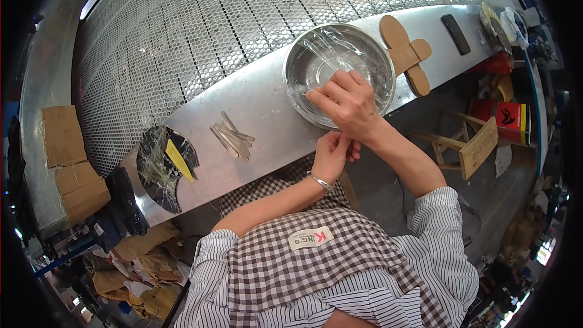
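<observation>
A round metal basin (291,94) stands on the metal ledge in front of me, with clear plastic film (325,45) across its inside. Over the basin's near right part is my right hand (349,102), its fingers curled closed; what they hold, if anything, is hidden. My left hand (331,157), with a bracelet at the wrist, is just below the basin's near rim, close under my right wrist. Its fingers are pinched together, and I cannot make out anything between them. Tan sole-shaped pieces (404,51) lie overlapping against the basin's right side.
Thin flat sticks (234,136) lie left of the basin. Farther left, a yellow strip (180,159) rests on black pieces and crumpled clear film. A dark oblong object (455,34) is at the right. Beyond the ledge (261,164) runs a mesh-covered belt (200,30). A wooden stool (477,146) stands at right.
</observation>
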A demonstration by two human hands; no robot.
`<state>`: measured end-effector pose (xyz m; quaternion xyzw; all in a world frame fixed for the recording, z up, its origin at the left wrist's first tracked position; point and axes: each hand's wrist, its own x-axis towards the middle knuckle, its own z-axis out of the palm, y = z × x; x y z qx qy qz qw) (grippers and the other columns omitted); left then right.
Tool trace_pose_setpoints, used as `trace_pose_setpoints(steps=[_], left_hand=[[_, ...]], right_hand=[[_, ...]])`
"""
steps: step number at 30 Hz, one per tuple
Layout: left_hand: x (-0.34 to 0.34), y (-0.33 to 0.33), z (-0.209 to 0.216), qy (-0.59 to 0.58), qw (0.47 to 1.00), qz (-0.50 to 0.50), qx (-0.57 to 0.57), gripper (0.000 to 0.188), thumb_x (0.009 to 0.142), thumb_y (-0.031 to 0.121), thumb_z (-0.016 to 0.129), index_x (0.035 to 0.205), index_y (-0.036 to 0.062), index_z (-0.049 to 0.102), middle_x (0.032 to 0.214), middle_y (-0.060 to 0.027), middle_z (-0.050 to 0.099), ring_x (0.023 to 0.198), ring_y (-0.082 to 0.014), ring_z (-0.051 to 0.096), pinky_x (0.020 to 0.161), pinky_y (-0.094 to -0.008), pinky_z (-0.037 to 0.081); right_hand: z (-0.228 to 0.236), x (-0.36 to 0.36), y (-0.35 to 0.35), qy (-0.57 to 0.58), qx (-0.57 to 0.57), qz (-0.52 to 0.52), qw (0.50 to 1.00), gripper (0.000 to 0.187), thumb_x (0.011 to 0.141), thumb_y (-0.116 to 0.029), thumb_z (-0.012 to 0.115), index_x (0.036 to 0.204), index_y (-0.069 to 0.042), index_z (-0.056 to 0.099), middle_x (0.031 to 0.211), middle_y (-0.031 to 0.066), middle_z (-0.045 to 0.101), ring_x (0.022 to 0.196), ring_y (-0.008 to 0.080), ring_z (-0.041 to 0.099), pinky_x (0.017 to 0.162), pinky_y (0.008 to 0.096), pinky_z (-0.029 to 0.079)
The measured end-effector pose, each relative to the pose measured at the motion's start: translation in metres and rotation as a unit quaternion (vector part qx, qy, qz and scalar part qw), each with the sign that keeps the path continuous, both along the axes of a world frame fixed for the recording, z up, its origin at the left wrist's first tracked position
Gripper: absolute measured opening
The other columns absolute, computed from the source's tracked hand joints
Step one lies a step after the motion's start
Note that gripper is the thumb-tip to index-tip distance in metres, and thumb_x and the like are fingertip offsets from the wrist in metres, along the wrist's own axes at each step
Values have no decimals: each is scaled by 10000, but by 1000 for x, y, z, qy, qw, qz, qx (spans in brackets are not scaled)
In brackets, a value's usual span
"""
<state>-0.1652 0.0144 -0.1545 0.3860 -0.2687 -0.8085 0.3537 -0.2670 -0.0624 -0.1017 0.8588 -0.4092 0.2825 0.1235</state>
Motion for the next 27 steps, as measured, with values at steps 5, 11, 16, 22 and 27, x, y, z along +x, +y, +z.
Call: trace_pose_setpoints(steps=[5, 11, 16, 22, 27], left_hand=[[1, -1, 1, -5, 1000, 0, 6, 313, 951, 192, 468, 758, -25, 585, 667, -54, 594, 555, -98, 546, 503, -211, 416], [1, 0, -2, -15, 1000, -6, 7, 316, 945, 185, 473, 741, -26, 589, 616, -56, 584, 538, -101, 540, 502, -213, 408], [2, -2, 1, -21, 1000, -8, 9, 321, 946, 194, 476, 741, -26, 589, 617, -57, 585, 538, -102, 542, 502, -216, 407], [6, -1, -5, -23, 999, -24, 3, 293, 946, 225, 493, 794, -11, 576, 682, -49, 588, 580, -106, 549, 534, -213, 428], [8, -3, -6, -20, 999, -40, -1, 302, 948, 237, 489, 791, -6, 576, 671, -50, 584, 572, -105, 539, 532, -214, 425]], right_hand=[[0, 2, 8, -22, 30, -40, 999, 164, 667, -93, 627, 830, -101, 639, 699, -19, 538, 649, 147, 514, 546, 281, 418], [2, -4, 20, -40, 143, -89, 985, 173, 687, -91, 616, 858, -95, 646, 754, 8, 578, 677, 153, 575, 551, 273, 449], [8, -4, 23, 23, 179, -127, 975, 177, 691, -98, 601, 860, -95, 655, 747, 8, 571, 680, 168, 580, 587, 292, 445], [5, -1, 26, 30, 132, -114, 984, 202, 671, -102, 585, 857, -97, 662, 685, -2, 514, 659, 160, 559, 613, 299, 404], [9, -8, 35, 21, 95, -91, 991, 114, 661, -149, 560, 755, -96, 596, 659, -6, 469, 652, 141, 521, 661, 308, 358]])
